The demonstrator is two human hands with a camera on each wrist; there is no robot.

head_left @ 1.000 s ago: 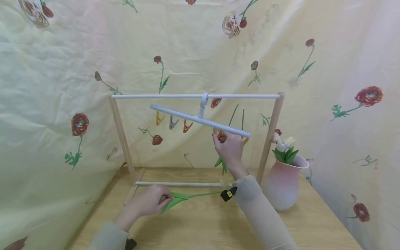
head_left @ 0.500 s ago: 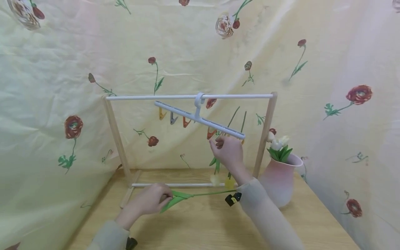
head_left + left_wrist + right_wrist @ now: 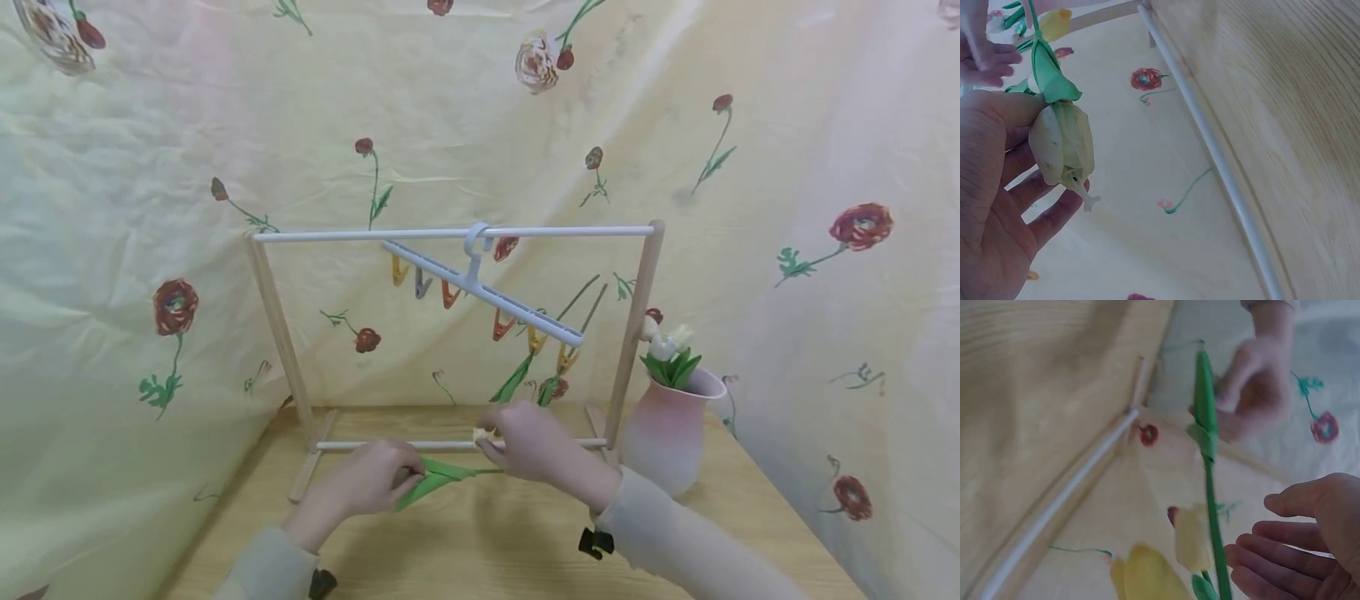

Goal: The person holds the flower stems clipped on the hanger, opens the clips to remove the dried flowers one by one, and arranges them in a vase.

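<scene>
My left hand (image 3: 367, 482) pinches a white tulip (image 3: 1063, 144) just below its bloom, among the green leaves (image 3: 435, 483). Its stem (image 3: 1215, 531) reaches right toward my right hand (image 3: 536, 446), whose fingers are extended and relaxed beside the stem in the right wrist view. Two more tulips hang upside down from yellow clips (image 3: 567, 358) at the low right end of a tilted white hanger (image 3: 517, 310). One has a yellow bloom (image 3: 1147, 578), the other a pale bloom (image 3: 1191, 540); in the head view my right hand partly covers their blooms.
The hanger hooks over the white top bar (image 3: 360, 236) of a wooden rack (image 3: 277, 333). Orange clips (image 3: 502, 325) and a grey clip (image 3: 422, 285) also hang from it. A pink-white vase (image 3: 667, 433) with white tulips stands right of the rack. Floral cloth surrounds the wooden table (image 3: 450, 550).
My right hand has left the hanger's clips and dropped toward the tulip's stem. The hanger's right end has sunk lower. My left hand keeps its tulip nearly still.
</scene>
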